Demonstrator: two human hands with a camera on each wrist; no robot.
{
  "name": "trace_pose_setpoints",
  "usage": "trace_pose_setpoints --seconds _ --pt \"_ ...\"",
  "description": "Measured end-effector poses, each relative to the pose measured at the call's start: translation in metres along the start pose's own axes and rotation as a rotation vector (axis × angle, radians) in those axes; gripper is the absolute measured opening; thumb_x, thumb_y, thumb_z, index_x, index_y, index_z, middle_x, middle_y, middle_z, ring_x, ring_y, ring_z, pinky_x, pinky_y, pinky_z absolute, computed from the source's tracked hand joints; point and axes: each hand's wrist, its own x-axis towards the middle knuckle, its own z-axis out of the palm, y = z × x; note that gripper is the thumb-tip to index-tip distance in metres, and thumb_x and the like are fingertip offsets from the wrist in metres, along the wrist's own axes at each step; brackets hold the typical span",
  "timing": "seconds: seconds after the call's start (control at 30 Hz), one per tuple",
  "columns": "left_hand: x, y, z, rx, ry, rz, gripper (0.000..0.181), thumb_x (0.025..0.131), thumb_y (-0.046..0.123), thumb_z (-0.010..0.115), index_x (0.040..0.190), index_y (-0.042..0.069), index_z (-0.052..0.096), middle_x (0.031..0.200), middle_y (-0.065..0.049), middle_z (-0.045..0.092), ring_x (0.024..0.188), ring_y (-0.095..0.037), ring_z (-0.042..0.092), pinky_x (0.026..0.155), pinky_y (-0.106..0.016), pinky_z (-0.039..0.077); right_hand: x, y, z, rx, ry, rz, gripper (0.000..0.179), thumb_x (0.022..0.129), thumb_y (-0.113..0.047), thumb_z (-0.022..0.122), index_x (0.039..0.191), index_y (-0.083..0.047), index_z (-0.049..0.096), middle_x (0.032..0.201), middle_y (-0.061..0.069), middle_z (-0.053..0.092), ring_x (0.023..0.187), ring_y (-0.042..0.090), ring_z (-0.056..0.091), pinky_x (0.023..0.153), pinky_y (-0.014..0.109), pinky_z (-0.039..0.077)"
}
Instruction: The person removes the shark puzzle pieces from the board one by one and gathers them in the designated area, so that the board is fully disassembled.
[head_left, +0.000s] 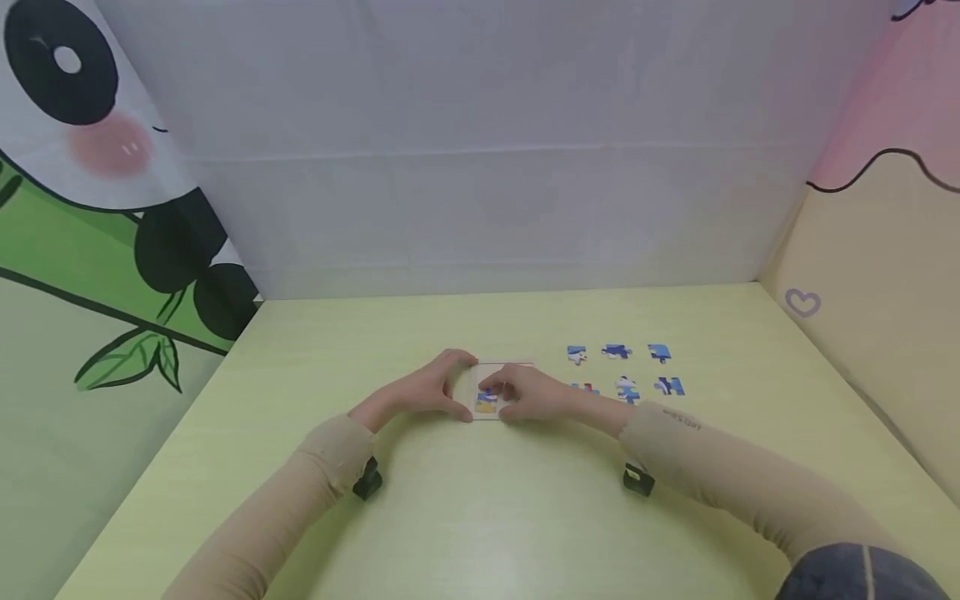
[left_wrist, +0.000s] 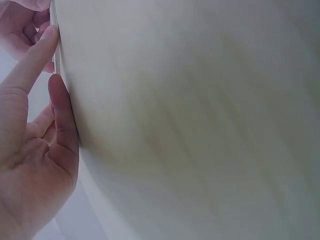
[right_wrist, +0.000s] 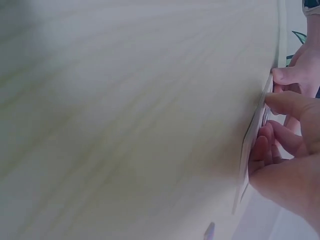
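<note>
A small, pale puzzle tray (head_left: pixel 483 369) lies flat on the table, with joined puzzle pieces (head_left: pixel 486 403) in blue, white and yellow showing at its left side. My left hand (head_left: pixel 427 387) grips the tray's left end, fingers at the far corner and thumb at the near one. Over the tray's right part, my right hand (head_left: pixel 534 393) has its fingers curled down onto the pieces and its thumb by the front edge. The right wrist view shows that thumb (right_wrist: pixel 282 102) against the tray's rim. I cannot tell whether the right fingers pinch a piece.
To the right of the tray, several loose pieces sit in two rows, including a blue piece (head_left: pixel 659 353) in the far row and a blue-and-white piece (head_left: pixel 669 386) in the near row. The right forearm passes close to the near row. A pale wall (head_left: pixel 510 217) rises behind the table.
</note>
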Motion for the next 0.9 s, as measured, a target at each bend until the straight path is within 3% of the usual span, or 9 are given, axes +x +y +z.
trace_pose_setpoints --seconds 0.3,0.57,0.9 --pt "-0.0012 0.0027 -0.0013 -0.016 0.005 -0.002 0.089 0.076 0.027 0.086 0.147 0.012 0.034 0.150 -0.013 0.032 0.079 -0.015 0.047 0.070 -0.023 0.043 0.0034 -0.0034 0.0019 0.077 0.042 0.111 0.048 0.080 -0.001 0.073 0.127 0.001 0.062 0.113 0.008 0.067 0.097 0.014 0.057 0.088 0.024 0.049" --pt "-0.0030 0.0045 -0.0004 -0.027 0.005 -0.007 0.090 0.076 0.026 0.086 0.146 0.010 0.034 0.150 -0.015 0.031 0.079 -0.015 0.048 0.071 -0.024 0.043 0.0023 -0.0007 0.0083 0.123 0.095 0.086 0.043 0.079 -0.005 0.076 0.120 -0.007 0.064 0.106 0.007 0.067 0.093 0.014 0.057 0.084 0.023 0.048" --pt "-0.0031 0.0049 -0.0003 -0.031 0.007 -0.008 0.088 0.077 0.027 0.086 0.146 0.011 0.034 0.149 -0.014 0.032 0.078 -0.016 0.046 0.070 -0.024 0.042 0.0045 -0.0052 0.0071 0.058 0.111 0.087 0.038 0.080 -0.008 0.078 0.117 -0.005 0.070 0.097 0.002 0.069 0.082 0.011 0.054 0.072 0.019 0.044"
